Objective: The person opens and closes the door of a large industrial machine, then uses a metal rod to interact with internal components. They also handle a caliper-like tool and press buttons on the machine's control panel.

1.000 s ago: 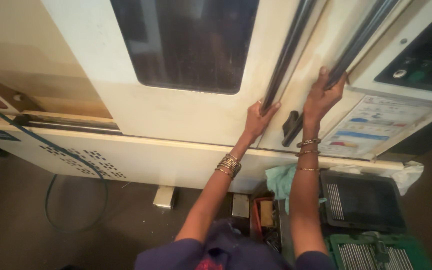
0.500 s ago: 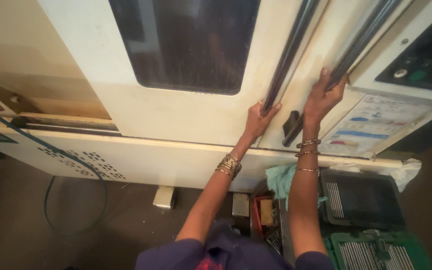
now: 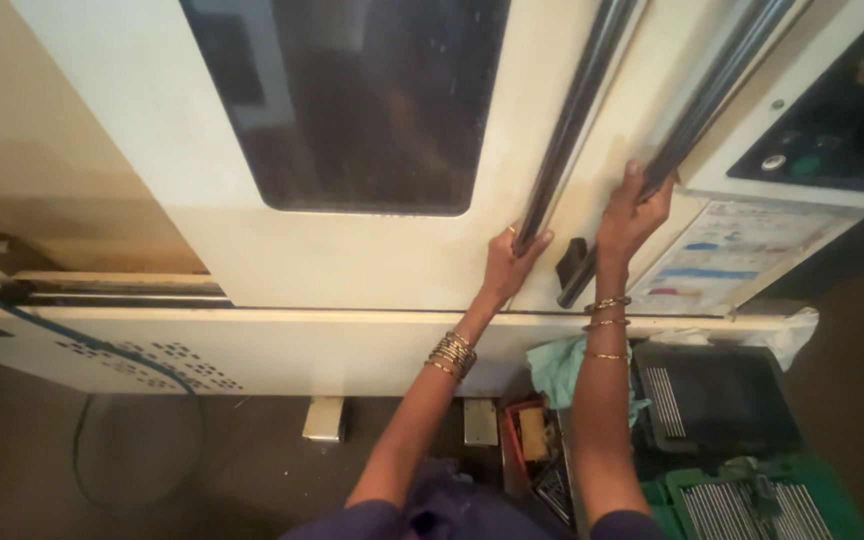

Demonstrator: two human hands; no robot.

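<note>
A large cream machine stands before me with two sliding doors. My left hand (image 3: pixel 512 262) grips the lower end of the long black bar handle (image 3: pixel 577 110) on the left door (image 3: pixel 352 250), which has a dark window (image 3: pixel 352 100). My right hand (image 3: pixel 630 218) is wrapped around the black bar handle (image 3: pixel 717 85) of the right door (image 3: pixel 632 120). The two doors stand together with a thin seam between them. Both wrists wear gold bangles.
A control panel (image 3: pixel 832 130) with knobs sits at upper right, above a printed chart (image 3: pixel 727 255). On the floor lie a dark tray (image 3: pixel 717 395), a green crate (image 3: pixel 752 505), a teal cloth (image 3: pixel 562 365), a small red box (image 3: pixel 527 440) and a blue cable (image 3: pixel 82 340).
Both hands stay on the two door handles. The view has shifted slightly; the doors look as before.
</note>
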